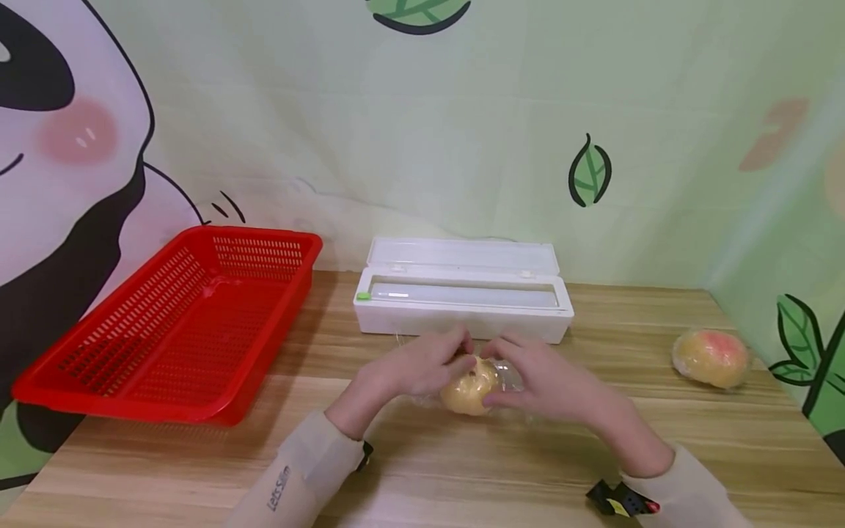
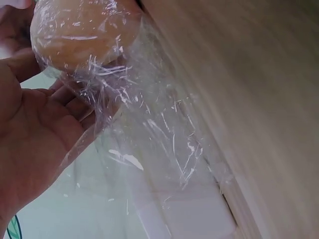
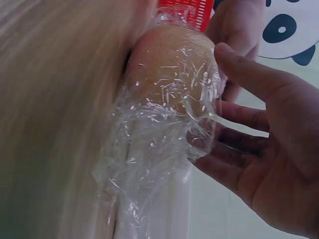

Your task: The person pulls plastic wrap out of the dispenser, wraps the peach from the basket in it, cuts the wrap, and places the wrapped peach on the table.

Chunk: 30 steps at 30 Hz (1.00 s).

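Observation:
A round yellow fruit with a pink blush [image 1: 470,390] rests on the wooden table, stem hollow up. Clear cling film [image 2: 149,114] covers it and trails off loosely at its sides. My left hand [image 1: 422,361] curls its fingers over the fruit's left and top. From the other side my right hand [image 1: 544,378] holds the fruit, thumb against its near side. In the right wrist view the fingers of that hand [image 3: 264,139] bend behind the bunched film, and the thumb touches the fruit's wrapped skin [image 3: 172,64].
Just behind the hands stands a white cling film dispenser box [image 1: 462,320], lid raised, with a green slider [image 1: 364,296] at its left end. A red plastic basket [image 1: 218,411] is at the left. Another wrapped yellow-and-pink fruit [image 1: 711,358] lies near the right edge of the table [image 1: 528,477].

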Motion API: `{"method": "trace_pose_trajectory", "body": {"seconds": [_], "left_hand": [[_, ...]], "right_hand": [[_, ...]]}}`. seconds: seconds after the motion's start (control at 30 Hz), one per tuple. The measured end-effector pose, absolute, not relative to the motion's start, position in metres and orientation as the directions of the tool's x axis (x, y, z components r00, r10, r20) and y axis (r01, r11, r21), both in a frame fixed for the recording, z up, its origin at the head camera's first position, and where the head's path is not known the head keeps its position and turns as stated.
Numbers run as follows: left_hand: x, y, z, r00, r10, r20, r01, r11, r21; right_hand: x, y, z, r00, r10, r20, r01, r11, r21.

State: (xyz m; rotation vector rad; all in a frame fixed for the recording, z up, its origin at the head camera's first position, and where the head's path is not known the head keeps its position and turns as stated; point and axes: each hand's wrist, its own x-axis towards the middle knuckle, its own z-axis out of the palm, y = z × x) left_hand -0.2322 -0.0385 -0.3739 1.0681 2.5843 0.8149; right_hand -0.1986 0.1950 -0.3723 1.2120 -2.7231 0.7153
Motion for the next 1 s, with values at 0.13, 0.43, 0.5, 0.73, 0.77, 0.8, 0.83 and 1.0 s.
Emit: {"method": "trace_pose_trajectory", "body": {"seconds": [0.13, 0.43, 0.5, 0.73, 0.77, 0.8, 0.83, 1.0], "left_hand": [[-0.233, -0.042, -0.373, -0.695, 0.719, -0.012, 0.589, 0.579, 0.564], [-0.233, -0.048, -0.365, -0.660, 0.751, -0.023, 0.638, 0.577, 0.511], [-0.234, -0.049, -0.365, -0.653, 0.757, -0.010, 0.644, 0.562, 0.519], [-0.235, -0.050, -0.364, -0.658, 0.753, 0.002, 0.634, 0.553, 0.541], [-0.235, -0.050, -0.364, -0.663, 0.749, -0.003, 0.631, 0.560, 0.536], [-0.235, -0.050, -0.364, -0.667, 0.745, -0.009, 0.628, 0.569, 0.531], [-0.235, -0.051, -0.364, -0.670, 0.742, -0.015, 0.626, 0.576, 0.526], [-0.235, -0.051, -0.365, -0.671, 0.741, -0.020, 0.630, 0.585, 0.510]], "right_hand": [[-0.199, 0.193, -0.376, -0.688, -0.689, 0.227, -0.713, 0.584, -0.389], [-0.200, 0.195, -0.377, -0.684, -0.697, 0.216, -0.712, 0.573, -0.406], [-0.200, 0.194, -0.377, -0.682, -0.698, 0.219, -0.712, 0.566, -0.415], [-0.200, 0.194, -0.379, -0.685, -0.691, 0.230, -0.712, 0.569, -0.410], [-0.200, 0.194, -0.379, -0.686, -0.689, 0.235, -0.714, 0.573, -0.402], [-0.200, 0.194, -0.379, -0.687, -0.686, 0.241, -0.715, 0.578, -0.394], [-0.199, 0.194, -0.380, -0.685, -0.685, 0.250, -0.719, 0.578, -0.385], [-0.196, 0.191, -0.378, -0.685, -0.669, 0.289, -0.725, 0.589, -0.357]]}}
